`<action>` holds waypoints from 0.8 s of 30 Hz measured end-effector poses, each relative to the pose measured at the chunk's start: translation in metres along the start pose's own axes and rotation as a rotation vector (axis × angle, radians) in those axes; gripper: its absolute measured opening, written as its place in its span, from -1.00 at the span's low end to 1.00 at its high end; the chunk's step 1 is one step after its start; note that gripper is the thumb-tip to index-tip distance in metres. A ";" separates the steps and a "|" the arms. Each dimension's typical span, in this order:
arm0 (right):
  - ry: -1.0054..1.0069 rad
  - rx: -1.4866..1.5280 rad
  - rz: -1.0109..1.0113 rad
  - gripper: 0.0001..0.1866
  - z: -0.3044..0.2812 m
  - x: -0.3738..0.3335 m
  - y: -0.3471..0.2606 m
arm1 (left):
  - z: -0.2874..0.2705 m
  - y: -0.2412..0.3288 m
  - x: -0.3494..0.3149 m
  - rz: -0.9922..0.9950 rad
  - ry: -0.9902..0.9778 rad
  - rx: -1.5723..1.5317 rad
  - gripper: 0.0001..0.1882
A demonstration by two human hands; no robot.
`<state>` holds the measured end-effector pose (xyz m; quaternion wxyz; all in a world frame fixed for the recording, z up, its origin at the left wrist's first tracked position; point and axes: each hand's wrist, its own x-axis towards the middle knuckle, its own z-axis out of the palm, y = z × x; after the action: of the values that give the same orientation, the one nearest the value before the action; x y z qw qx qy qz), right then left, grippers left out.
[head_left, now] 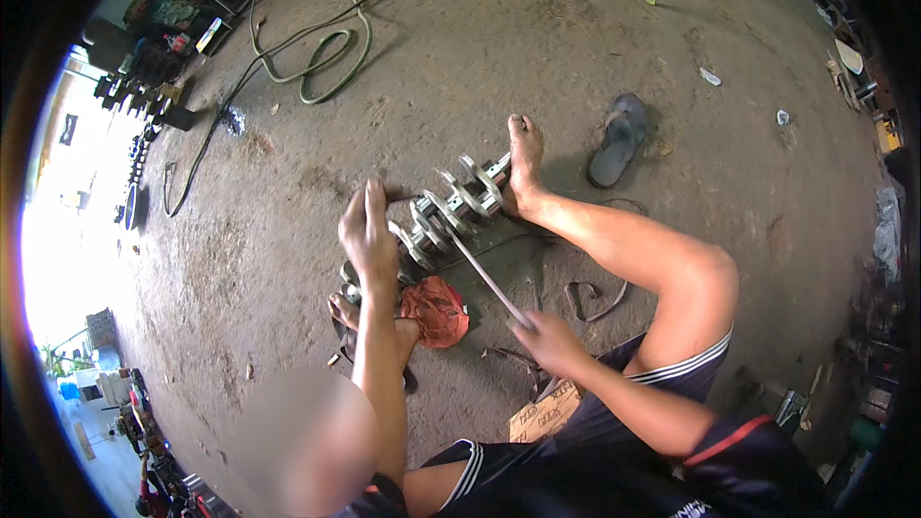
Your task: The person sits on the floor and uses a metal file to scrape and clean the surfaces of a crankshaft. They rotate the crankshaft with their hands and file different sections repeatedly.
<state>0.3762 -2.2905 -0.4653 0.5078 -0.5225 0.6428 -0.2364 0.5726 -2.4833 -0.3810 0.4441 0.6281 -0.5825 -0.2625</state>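
A metal crankshaft (413, 236) lies slantwise on the floor between my feet. My right foot (526, 165) is against its far right end, and my other foot (403, 338) is by its near left end. Around one of its middle journals runs a narrow brown strip (486, 274), pulled taut toward me. My right hand (552, 343) is closed on the strip's near end. Above the crankshaft's left part, my left hand (368, 235) pinches what looks like the strip's other, darker end; its fingertips are slightly blurred. A red cloth (436, 313) lies beside the crankshaft.
A dark flip-flop (618, 141) lies beyond my right foot. Loose brown strips (597, 305) and a cardboard piece (547, 412) are near my right leg. A green hose (331, 62) coils at the far left. Other crankshafts (134, 96) stand along the left side.
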 end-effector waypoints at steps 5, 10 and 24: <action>0.067 0.156 0.036 -0.71 0.067 0.149 0.009 | -0.008 0.085 -0.139 -0.091 0.022 -0.332 -0.62; 0.166 0.073 -0.048 -0.77 0.059 0.115 0.009 | 0.028 0.053 -0.179 -0.438 -0.063 -0.108 -0.60; 0.036 0.254 0.127 -0.80 -0.026 -0.040 -0.023 | 0.131 -0.137 -0.136 -0.726 0.192 -0.308 -0.59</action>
<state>0.3606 -2.2677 -0.4204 0.5724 -0.4079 0.6483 -0.2926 0.5050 -2.3946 -0.5858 0.4637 0.7407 -0.2326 -0.4268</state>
